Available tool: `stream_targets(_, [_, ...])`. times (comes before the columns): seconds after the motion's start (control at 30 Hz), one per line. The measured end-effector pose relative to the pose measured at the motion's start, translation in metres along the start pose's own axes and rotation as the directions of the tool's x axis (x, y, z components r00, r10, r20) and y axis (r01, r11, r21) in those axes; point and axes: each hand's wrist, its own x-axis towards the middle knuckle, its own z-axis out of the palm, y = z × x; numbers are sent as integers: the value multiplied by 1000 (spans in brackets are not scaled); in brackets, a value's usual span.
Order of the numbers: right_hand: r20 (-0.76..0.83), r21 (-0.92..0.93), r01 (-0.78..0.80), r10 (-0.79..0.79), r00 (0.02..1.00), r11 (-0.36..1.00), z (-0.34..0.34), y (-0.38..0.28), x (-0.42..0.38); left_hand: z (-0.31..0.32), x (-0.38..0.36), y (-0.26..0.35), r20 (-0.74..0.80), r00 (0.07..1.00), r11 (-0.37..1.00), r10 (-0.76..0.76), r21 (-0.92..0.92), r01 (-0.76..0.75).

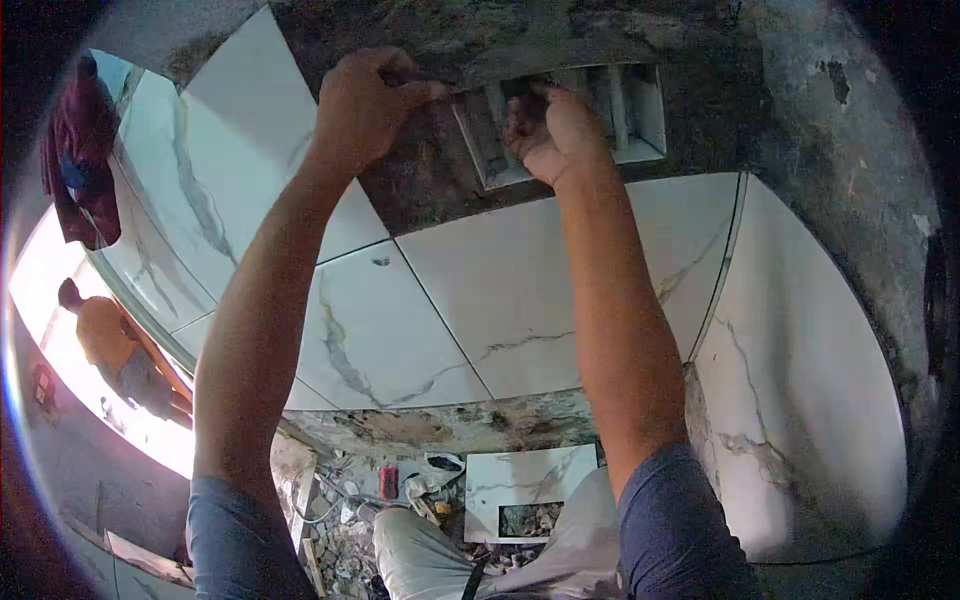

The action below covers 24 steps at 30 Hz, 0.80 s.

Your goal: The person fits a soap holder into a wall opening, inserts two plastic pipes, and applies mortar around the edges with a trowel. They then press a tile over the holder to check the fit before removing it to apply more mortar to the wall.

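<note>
My left hand point(362, 108) is raised against the bare dark wall, just left of a rectangular opening point(640, 150) with white edges. Its thumb and fingers are pinched together; what they hold is too small and dark to make out. Reaching over the opening, my right hand point(570, 135) has its fingers curled in shadow, and anything between them is hidden. Pale upright strips point(619, 105) show inside the opening. Below both hands, white marbled tiles point(490, 290) cover the wall.
On the rubble floor lie a marbled tile piece point(520, 475) with a rectangular cutout and a red object point(388, 482). A person in an orange top point(107, 330) is at the far left, below a hanging dark red cloth point(85, 140). Tiled wall point(800, 400) stands at right.
</note>
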Motion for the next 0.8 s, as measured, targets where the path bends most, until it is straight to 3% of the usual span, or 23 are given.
stream_targets(0.13, [73,-47,-44,48,996,998,-6,1,11,-4,10,5,137,979,988,-151,1,152])
stream_targets(0.2, [-49,53,-62,64,997,997,-3,1,11,-4,13,6,179,960,976,-216,3,219])
stream_targets(0.27, [-9,39,-74,75,997,996,-8,3,19,-7,15,14,176,939,955,-295,68,287])
stream_targets(0.37, [2,41,-108,108,994,993,-13,5,28,0,14,4,144,964,974,-225,64,218])
stream_targets(0.5, [-36,27,-100,100,994,995,-8,2,20,1,12,7,177,947,963,-268,50,263])
stream_targets(0.57, [-20,23,-93,93,995,995,-9,2,19,3,10,6,62,988,988,-138,84,133])
stream_targets(0.8, [7,-54,-67,67,998,996,-3,-3,13,2,9,9,100,977,978,-191,99,181])
